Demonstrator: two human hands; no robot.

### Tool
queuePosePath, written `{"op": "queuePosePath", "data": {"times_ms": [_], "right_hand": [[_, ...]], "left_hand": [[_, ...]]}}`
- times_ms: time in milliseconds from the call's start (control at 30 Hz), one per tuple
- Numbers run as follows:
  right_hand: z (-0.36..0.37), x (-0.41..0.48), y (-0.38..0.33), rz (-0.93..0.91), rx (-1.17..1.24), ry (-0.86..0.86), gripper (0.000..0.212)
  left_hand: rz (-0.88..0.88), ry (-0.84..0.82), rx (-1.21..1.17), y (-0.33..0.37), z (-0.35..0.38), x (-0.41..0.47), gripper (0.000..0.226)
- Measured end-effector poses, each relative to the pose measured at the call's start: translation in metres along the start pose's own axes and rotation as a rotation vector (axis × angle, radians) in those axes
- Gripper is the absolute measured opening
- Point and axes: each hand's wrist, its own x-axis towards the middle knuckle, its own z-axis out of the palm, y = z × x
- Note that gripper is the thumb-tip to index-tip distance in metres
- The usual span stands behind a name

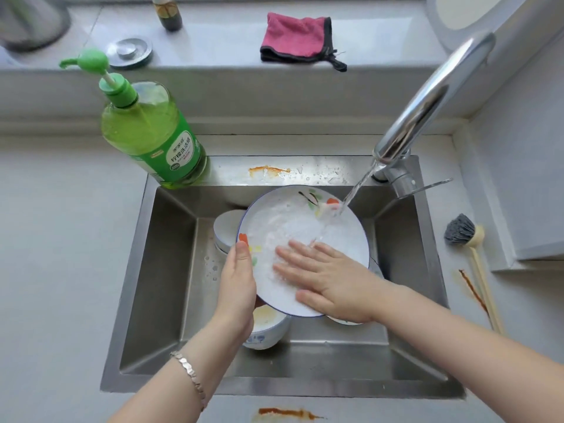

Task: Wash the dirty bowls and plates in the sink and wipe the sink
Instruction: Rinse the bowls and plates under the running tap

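Above the bowls (pixel 268 329), left hand (pixel 238 288) grips plate (pixel 287 221); right hand (pixel 329 282) presses it, fingers (pixel 287 268) apart.

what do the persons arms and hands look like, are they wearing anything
Both arms are bare as far as the frame shows, with no sleeves and no gloves. The left hand has a silver bracelet of chunky faceted links at its wrist. The right hand wears nothing. No rings or watch show.

Pale grey countertop (pixel 61 270) spreading out beyond left hand (pixel 238 288), matte, evenly lit. Raised ledge (pixel 229 56) w/ glossy top far ahead of both hands, catching soft daylight. Pale wall (pixel 518 178) rising outboard of right hand (pixel 332 282). Rusty stain (pixel 287 413) on counter, nr side of wrists.
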Motion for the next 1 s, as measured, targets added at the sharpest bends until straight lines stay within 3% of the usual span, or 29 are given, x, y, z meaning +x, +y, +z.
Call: {"op": "queuePosePath", "data": {"times_ms": [133,300,367,533,667,800,933,1000], "right_hand": [[0.002,0.013,0.011,0.260,-0.016,0.000,0.083],[0.001,0.032,-0.020,0.189,0.283,-0.133,0.046],[-0.002,0.022,-0.020,0.252,0.407,-0.132,0.037],[0.001,-0.004,-0.004,0.469,0.408,-0.074,0.038],[0.017,-0.007,-0.002,0.454,0.421,-0.081,0.039],[0.031,0.013,-0.016,0.381,0.426,-0.053,0.054],[0.026,0.056,-0.032,0.440,0.448,0.237,0.062],[0.012,0.072,-0.041,0.376,0.449,0.359,0.069]], "left_hand": [[-0.026,0.025,0.036,-0.011,-0.009,-0.012,0.036],[-0.204,0.057,0.017,-0.002,-0.023,-0.013,0.029],[-0.265,0.043,0.079,0.004,-0.030,-0.008,0.024],[-0.341,0.028,0.239,0.014,-0.033,0.006,0.021],[-0.159,0.040,0.373,0.013,-0.039,-0.001,0.022],[0.097,0.085,0.394,0.014,-0.038,-0.014,0.020],[0.251,0.068,0.325,0.017,-0.020,-0.020,0.021],[0.291,0.041,0.300,0.020,-0.008,-0.018,0.023]]}}
